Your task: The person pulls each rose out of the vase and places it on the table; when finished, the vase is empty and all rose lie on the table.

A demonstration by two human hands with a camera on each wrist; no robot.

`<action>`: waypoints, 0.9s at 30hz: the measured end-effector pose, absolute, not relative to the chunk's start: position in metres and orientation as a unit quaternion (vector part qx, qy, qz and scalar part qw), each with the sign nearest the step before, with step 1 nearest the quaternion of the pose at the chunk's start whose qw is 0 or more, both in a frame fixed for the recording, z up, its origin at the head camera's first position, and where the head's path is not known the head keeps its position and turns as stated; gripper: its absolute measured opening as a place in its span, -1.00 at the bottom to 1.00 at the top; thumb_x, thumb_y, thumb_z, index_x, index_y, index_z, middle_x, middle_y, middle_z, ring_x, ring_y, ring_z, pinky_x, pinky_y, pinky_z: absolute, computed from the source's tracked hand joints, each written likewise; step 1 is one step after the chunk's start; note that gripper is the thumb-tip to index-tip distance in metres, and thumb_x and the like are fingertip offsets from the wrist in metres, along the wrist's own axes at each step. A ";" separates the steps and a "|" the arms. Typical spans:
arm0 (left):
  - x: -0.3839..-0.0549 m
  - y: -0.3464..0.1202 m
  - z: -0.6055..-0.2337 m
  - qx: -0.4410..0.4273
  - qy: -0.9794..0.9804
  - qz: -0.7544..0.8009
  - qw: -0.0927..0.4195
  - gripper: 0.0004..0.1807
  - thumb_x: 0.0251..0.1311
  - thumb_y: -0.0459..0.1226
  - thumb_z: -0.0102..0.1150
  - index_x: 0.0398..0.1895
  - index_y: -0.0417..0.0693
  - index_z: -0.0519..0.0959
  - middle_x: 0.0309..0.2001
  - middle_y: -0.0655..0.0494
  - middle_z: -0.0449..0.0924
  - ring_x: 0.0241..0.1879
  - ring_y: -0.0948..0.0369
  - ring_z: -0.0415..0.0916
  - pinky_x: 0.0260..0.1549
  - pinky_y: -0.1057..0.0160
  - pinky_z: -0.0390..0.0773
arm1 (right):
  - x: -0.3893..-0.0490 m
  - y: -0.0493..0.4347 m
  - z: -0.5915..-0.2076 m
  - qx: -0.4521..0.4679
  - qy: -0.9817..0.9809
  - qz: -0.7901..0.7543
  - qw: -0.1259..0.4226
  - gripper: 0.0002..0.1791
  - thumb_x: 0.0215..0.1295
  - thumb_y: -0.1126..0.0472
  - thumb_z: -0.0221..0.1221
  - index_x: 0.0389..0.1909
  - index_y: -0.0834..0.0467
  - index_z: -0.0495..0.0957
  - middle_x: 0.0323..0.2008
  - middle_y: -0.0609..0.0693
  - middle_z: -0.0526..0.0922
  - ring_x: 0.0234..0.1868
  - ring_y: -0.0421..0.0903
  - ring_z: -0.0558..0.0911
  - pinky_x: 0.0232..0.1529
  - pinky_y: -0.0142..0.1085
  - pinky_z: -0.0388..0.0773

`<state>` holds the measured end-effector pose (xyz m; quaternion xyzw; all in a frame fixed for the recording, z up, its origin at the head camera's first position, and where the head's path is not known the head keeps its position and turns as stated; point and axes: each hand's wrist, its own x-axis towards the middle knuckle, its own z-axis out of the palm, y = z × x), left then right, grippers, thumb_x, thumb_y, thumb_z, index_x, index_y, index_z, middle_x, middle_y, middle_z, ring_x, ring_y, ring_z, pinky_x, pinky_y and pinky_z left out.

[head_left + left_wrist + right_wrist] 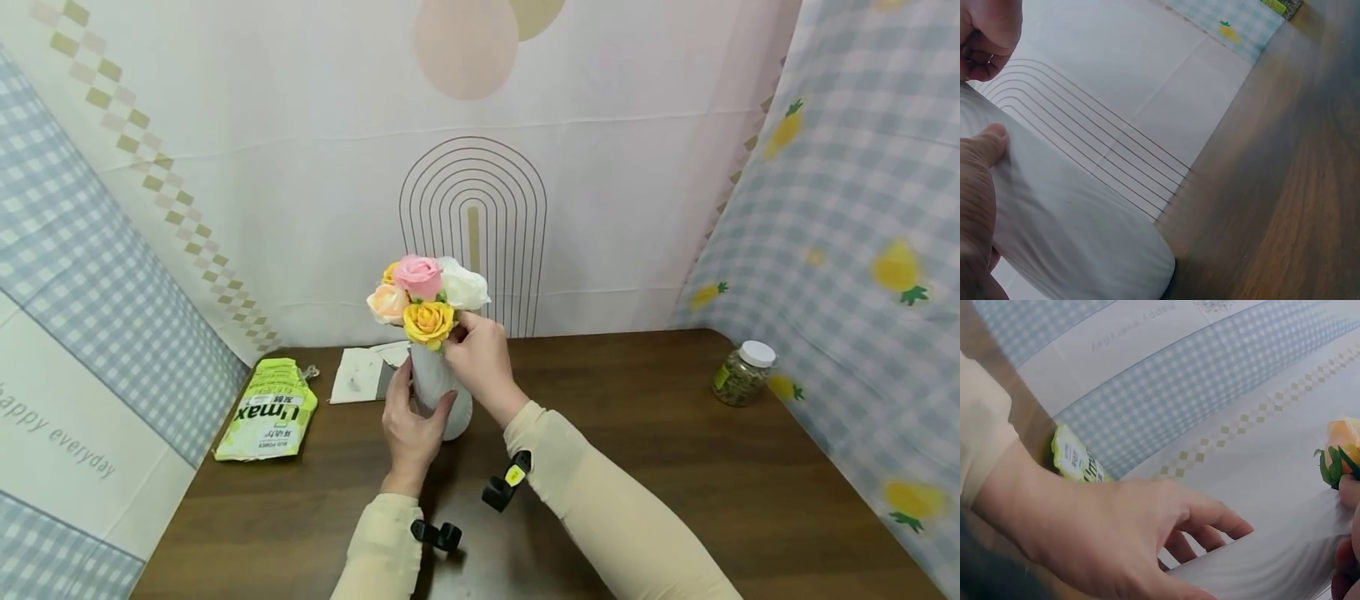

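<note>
A white vase (435,379) with a grooved surface stands on the table, tilted slightly. Roses fill its mouth: a pink rose (418,277), a white rose (463,286), a peach rose (387,304) and yellow ones, the front yellow rose (428,322) lowest. My left hand (412,429) grips the vase's body, thumb on the near side and fingers around the left, as the right wrist view shows too. At the vase's mouth, the curled fingers of my right hand (483,354) pinch at the base of a rose; the stem itself is hidden.
On the left lies a green-and-white bag (270,408). White paper (358,375) lies behind the vase, partly covered. A lidded jar (744,372) stands at the right rear. Printed cloths (600,208) hang along the table's back and sides.
</note>
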<state>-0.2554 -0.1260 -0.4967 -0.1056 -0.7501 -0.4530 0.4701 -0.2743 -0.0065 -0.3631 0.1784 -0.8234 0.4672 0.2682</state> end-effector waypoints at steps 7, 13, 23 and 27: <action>-0.255 -0.126 -0.497 -0.112 -0.751 -0.445 0.475 -0.08 -0.19 -0.22 0.57 0.33 -0.20 0.35 0.15 -0.15 0.48 0.06 0.00 0.50 -0.17 -0.04 0.60 | -0.271 -0.001 -0.359 0.202 -0.805 0.435 0.350 -0.82 0.03 0.33 0.32 -0.70 0.18 0.63 -0.63 -0.05 0.63 -0.61 -0.22 0.44 -0.56 -0.35 0.48; -0.255 -0.126 -0.496 -0.113 -0.750 -0.448 0.473 -0.09 -0.19 -0.22 0.56 0.32 -0.22 0.36 0.12 -0.15 0.49 0.04 0.00 0.51 -0.20 -0.05 0.61 | -0.271 0.004 -0.356 0.203 -0.778 0.470 0.364 -0.94 -0.02 0.39 0.33 -0.52 0.19 0.74 -0.49 -0.03 0.69 -0.52 -0.21 0.51 -0.45 -0.33 0.56; -0.255 -0.127 -0.492 -0.111 -0.754 -0.462 0.453 -0.10 -0.15 -0.16 0.55 0.32 -0.17 0.36 0.15 -0.09 0.47 0.09 0.08 0.48 -0.10 0.08 0.60 | -0.277 0.010 -0.357 0.172 -0.736 0.593 0.279 -0.88 0.14 0.29 0.35 -0.39 0.29 0.73 -0.53 0.05 0.70 -0.55 -0.21 0.57 -0.53 -0.35 0.57; -0.256 -0.127 -0.492 -0.111 -0.755 -0.464 0.450 -0.10 -0.14 -0.15 0.55 0.32 -0.19 0.36 0.15 -0.11 0.46 0.09 0.07 0.47 -0.11 0.06 0.61 | -0.278 0.011 -0.354 0.165 -0.662 0.697 0.220 -0.75 0.19 0.30 0.30 -0.12 0.32 0.67 -0.24 0.12 0.72 -0.25 -0.12 0.68 -0.23 -0.27 0.66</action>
